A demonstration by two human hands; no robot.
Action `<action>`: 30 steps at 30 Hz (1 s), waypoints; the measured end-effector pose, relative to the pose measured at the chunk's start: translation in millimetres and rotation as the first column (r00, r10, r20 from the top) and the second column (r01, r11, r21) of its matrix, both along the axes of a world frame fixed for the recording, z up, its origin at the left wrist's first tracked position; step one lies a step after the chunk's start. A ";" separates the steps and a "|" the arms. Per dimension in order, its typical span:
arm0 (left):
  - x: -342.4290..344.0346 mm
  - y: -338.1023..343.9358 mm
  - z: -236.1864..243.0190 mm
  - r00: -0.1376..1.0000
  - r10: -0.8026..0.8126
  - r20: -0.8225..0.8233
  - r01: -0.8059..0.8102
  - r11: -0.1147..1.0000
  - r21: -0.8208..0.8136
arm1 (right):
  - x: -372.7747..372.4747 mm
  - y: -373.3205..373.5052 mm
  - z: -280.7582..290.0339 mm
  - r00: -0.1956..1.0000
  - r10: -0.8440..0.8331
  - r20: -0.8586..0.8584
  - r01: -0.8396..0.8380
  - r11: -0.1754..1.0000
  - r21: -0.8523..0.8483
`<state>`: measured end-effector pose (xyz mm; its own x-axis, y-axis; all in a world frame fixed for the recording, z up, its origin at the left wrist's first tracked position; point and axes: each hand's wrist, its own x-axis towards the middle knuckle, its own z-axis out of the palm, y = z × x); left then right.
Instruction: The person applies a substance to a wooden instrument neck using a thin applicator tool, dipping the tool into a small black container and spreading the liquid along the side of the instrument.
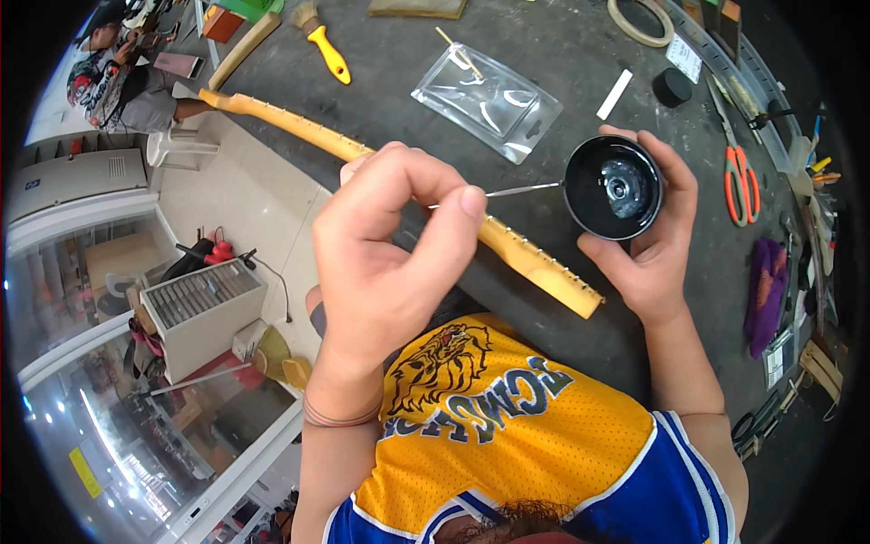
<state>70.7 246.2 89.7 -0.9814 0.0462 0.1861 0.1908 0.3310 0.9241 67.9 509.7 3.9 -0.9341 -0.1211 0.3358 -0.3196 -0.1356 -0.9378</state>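
Yellow-handled brush (330, 55), orange-handled scissors (731, 163) and tape roll (624, 31) on a dark tabletop (390, 54).

We see honey-yellow wood on the guitar neck (533, 259), flecked with silvery frets (566, 269), glossy black on the cup (594, 204) and silver on the thin tool (526, 189). Our jersey (566, 440) is golden yellow with blue sides, white piping, a black lion outline and dark lettering edged in white. Around us we find a dark grey tabletop (385, 95), a yellow-handled brush (327, 56), orange-handled scissors (742, 186) and a purple cloth (766, 299)
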 end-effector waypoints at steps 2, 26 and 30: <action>3.1 -7.7 1.4 0.998 0.048 0.044 -0.055 0.983 0.176 | -0.4 0.2 -1.8 1.000 -0.013 0.001 0.013 0.999 0.039; 54.1 -43.7 -28.7 0.979 0.202 -0.027 -0.194 0.963 0.188 | -4.1 -6.7 -4.1 0.962 -0.187 0.198 0.167 0.980 0.112; 57.7 -44.1 -33.2 0.982 0.185 -0.033 -0.178 0.972 0.156 | -5.5 -8.0 -4.1 0.964 -0.183 0.195 0.164 0.980 0.109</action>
